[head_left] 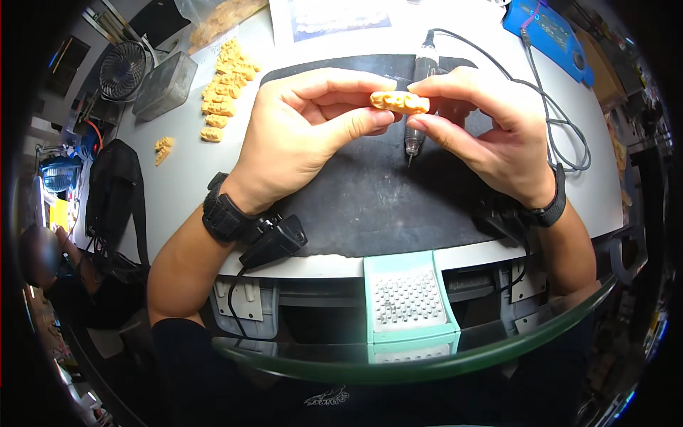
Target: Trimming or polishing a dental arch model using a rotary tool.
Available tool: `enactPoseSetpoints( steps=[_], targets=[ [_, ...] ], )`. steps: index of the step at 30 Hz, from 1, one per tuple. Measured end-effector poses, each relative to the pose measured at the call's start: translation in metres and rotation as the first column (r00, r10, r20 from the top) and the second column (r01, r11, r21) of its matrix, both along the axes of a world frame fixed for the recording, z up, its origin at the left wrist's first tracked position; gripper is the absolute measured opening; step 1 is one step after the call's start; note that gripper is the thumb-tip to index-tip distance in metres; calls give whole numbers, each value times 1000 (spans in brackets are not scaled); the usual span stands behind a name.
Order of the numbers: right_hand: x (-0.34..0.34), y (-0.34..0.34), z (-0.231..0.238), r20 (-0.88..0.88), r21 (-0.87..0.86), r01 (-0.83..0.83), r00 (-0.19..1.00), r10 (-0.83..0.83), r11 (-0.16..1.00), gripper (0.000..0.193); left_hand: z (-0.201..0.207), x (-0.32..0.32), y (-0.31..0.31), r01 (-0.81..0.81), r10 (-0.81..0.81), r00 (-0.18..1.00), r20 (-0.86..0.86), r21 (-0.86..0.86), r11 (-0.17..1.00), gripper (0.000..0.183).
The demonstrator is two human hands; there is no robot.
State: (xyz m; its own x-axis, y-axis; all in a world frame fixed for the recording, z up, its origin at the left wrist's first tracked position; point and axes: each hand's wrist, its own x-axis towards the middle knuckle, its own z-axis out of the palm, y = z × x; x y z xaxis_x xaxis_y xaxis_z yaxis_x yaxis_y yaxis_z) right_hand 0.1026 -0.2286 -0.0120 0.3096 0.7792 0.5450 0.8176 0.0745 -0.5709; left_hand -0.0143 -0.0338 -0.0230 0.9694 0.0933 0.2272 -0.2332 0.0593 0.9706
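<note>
Above the black mat [341, 206] I hold a small orange-yellow plaster dental cast piece [400, 102] with tooth-like bumps. My left hand [302, 128] pinches its left end between thumb and fingers. On its right end, the thumb and forefinger of my right hand [491, 121] are closed. Behind the piece, a rotary handpiece [413, 142] with a thin bur at its tip lies on the mat, partly covered by my right fingers. Each wrist wears a black strap; a small black device hangs by the left strap [226, 213].
A row of similar cast pieces [226, 89] stands at the left, with a small one [163, 148] apart. Beyond are a metal box [165, 85] and a fan [122, 71]. The handpiece cable [562, 124] loops right near a blue control box [549, 39]. A mint-green grater [409, 295] juts from the front edge.
</note>
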Motion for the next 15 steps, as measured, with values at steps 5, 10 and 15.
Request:
enactPoseSetpoints(
  steps=[5,10,15],
  targets=[
    [-3,0,5,47,52,-33,998,30,998,26,2,-3,-1,10,-13,998,57,49,999,29],
    [-3,-1,7,78,61,-57,996,52,996,27,2,-4,-1,9,-14,997,73,67,998,30],
    [-3,-2,9,83,68,-75,994,69,995,27,2,-5,-2,14,-18,997,76,57,998,30]
  ],
)
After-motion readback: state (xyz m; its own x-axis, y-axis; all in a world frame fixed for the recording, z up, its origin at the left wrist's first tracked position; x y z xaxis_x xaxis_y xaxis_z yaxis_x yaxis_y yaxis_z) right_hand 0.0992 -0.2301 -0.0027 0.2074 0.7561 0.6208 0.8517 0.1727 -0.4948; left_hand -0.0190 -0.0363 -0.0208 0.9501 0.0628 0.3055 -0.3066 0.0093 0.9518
